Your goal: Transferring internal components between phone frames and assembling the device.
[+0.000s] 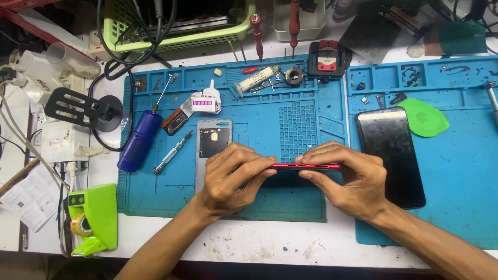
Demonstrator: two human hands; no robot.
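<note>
Bench: white worktop [270,243], scuffed and specked with dirt along its near edge.
Landmark: large blue work mat [290,202], lying flat on the bench.
Right of landmark: second blue mat [456,207], edges almost touching.
Left of landmark, near edge: green tape dispenser [93,218]; printed paper sheet [26,197] further left.
Left of landmark, far side: black stand with round base [85,110]; white power strip [59,140].
Behind landmark: green plastic basket [176,31], white tray [301,23], black-and-red clamp [328,59] at the mat's back edge.
</note>
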